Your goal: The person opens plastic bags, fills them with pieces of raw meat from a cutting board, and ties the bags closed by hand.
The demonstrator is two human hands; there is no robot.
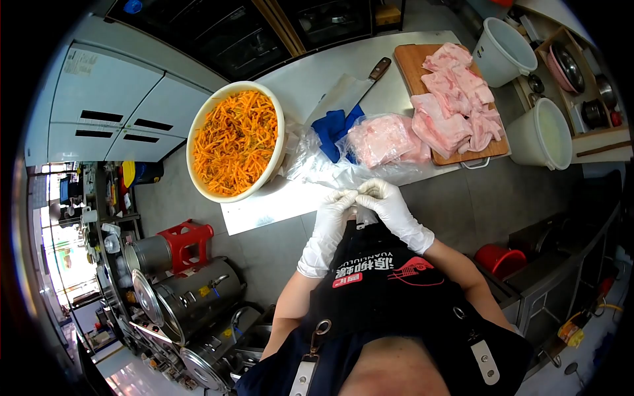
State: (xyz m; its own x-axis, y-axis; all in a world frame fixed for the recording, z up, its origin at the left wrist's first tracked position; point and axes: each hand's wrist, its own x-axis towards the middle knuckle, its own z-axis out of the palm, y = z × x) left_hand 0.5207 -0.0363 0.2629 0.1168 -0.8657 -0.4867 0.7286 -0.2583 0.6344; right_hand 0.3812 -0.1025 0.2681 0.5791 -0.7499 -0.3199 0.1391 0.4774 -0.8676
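My left hand point(333, 216) and my right hand point(384, 204), both in white gloves, meet at the table's near edge, in front of my black apron. Their fingers are pinched together on the gathered end of a clear plastic bag point(323, 170). Farther along, the bag's film reaches a pale pink slab of meat point(380, 140), partly wrapped in plastic. A blue cloth point(329, 132) lies beside that meat. Behind it rests a cleaver point(343, 92) with a wooden handle. Several pieces of raw meat point(456, 99) cover most of a wooden cutting board point(411, 66) on the right.
A large white tub point(281, 142) of shredded carrot stands on the left of the metal table point(264, 212). White buckets point(485, 56) are at the right, beyond the board. Steel pots point(205, 297) and a red stool point(188, 243) occupy the floor at lower left.
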